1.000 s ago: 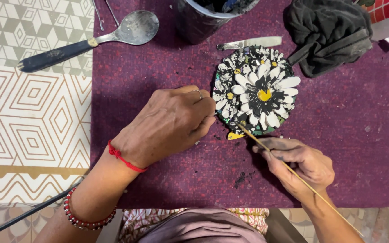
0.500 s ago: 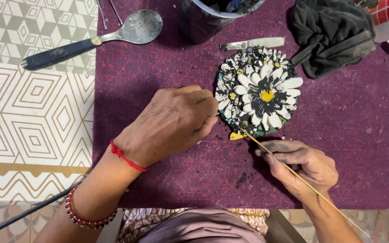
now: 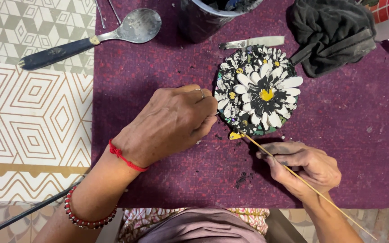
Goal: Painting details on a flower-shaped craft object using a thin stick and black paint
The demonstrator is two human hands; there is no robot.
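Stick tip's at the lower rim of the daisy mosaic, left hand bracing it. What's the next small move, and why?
Probably draw the thin stick a little further along the lower rim of the round daisy mosaic. Its tip sits at the yellowish bit on that edge, dark crumbs lie just below, and the left hand steadies the piece while the right hand pinches the stick.

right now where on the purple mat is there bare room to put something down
Bare mat lies right of the round flower mosaic, below the dark cloth and above the right hand. Another patch sits between the spoon and the left hand. It is crowded around the mosaic's top edge: cup, small knife.
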